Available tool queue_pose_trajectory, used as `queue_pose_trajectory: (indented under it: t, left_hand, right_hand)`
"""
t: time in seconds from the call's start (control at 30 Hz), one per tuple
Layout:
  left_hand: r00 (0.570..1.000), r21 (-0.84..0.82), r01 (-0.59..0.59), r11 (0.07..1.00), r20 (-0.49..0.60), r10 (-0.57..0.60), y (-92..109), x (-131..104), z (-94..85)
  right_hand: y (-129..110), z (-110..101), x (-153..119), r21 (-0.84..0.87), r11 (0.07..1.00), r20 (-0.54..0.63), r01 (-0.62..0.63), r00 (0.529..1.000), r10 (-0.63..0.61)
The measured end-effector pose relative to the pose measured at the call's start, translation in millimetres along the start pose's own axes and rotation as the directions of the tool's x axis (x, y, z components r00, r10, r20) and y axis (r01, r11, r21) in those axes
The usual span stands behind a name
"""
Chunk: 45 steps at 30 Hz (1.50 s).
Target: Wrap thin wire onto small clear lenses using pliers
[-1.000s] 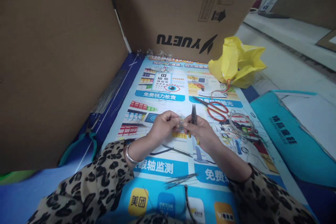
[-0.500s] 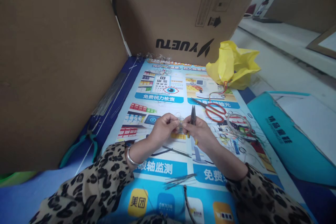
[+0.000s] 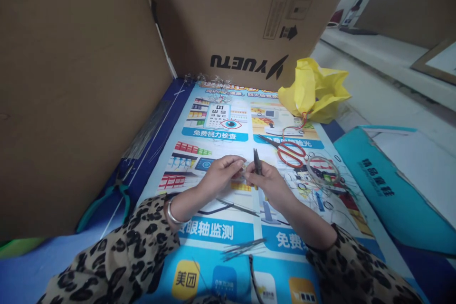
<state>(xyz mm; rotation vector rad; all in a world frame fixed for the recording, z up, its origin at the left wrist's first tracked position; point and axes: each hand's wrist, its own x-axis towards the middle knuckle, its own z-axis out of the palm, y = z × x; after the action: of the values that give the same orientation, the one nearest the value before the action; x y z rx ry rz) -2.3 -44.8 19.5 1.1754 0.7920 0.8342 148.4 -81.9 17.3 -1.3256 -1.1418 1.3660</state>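
My left hand (image 3: 221, 175) is closed in a pinch over the middle of the printed poster (image 3: 210, 247). Its fingertips meet a small wire piece (image 3: 244, 169), mostly hidden between both hands. Dark-jawed pliers (image 3: 257, 159) are held in my right hand (image 3: 267, 181), jaws pointing up and away, while its thumb and forefinger pinch at the wire piece's right side. Loose dark wires (image 3: 244, 248) lie on the poster nearer to me, and more (image 3: 237, 206) lie just below my hands.
Red-handled scissors (image 3: 291, 153), a clear coil (image 3: 323, 170) and a yellow bag (image 3: 313, 90) lie to the right. Teal-handled pliers (image 3: 123, 199) and thin wires (image 3: 142, 135) are at left. Cardboard walls (image 3: 228, 19) stand behind; a teal box (image 3: 374, 175) is far right.
My left fingers have stretched further over the wire piece, which is now more hidden. The pliers in my right hand have tilted left, and their yellow handles no longer show.
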Motion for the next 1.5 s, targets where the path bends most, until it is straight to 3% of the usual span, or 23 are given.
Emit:
queue_pose_trajectory:
  t: [0.2,0.3,0.4,0.43,0.5,0.6,0.67,0.73,1.0,1.33,1.5]
  left_hand:
    - [0.995,0.185,-0.067,0.980,-0.055,0.078,-10.7,1.1,-0.9]
    - [0.994,0.095,-0.037,0.995,-0.102,0.047,-8.9,1.0,-0.8]
    - [0.992,-0.092,0.022,0.995,-0.122,-0.033,-4.2,1.9,-1.4]
    - [0.991,-0.134,0.032,0.990,-0.121,-0.049,-2.9,2.3,-1.8]
    - [0.992,-0.173,0.034,0.984,-0.113,-0.054,-1.6,3.2,-2.6]
    - [0.991,-0.194,0.046,0.980,-0.118,-0.070,-2.4,4.6,-3.4]
    - [0.987,-0.211,0.072,0.975,-0.126,-0.100,-4.4,5.6,-4.1]
    - [0.984,-0.220,0.094,0.971,-0.126,-0.124,-6.9,6.5,-5.1]
    - [0.982,-0.172,0.157,0.973,-0.079,-0.172,-9.1,5.1,-5.0]
    - [0.979,-0.164,0.183,0.969,-0.057,-0.194,-5.4,2.7,-2.6]
    - [0.979,-0.154,0.189,0.970,-0.044,-0.198,-6.5,2.6,-3.2]
  right_hand:
    - [0.8,3.5,-2.2,-0.096,0.994,0.021,0.046,0.999,-0.044]
    - [-1.3,1.1,-2.5,-0.166,0.984,0.017,0.067,0.998,-0.065]
    - [-0.4,-7.1,-1.6,-0.442,0.885,-0.026,0.148,0.984,-0.178]
    - [0.8,-10.8,-1.1,-0.582,0.789,-0.026,0.196,0.965,-0.260]
    - [4.1,-18.8,0.0,-0.825,0.474,0.067,0.308,0.885,-0.460]
    - [7.3,-28.7,1.4,-0.936,-0.006,0.287,0.352,0.753,-0.592]
    - [7.2,-32.7,2.0,-0.928,-0.174,0.364,0.328,0.713,-0.599]
    - [6.0,-34.9,2.2,-0.913,-0.254,0.408,0.320,0.693,-0.594]
    - [7.4,-39.4,0.5,-0.855,-0.370,0.518,0.362,0.625,-0.584]
    - [8.1,-39.2,0.3,-0.859,-0.326,0.511,0.395,0.620,-0.596]
    - [8.3,-39.5,-0.3,-0.851,-0.354,0.525,0.387,0.627,-0.575]
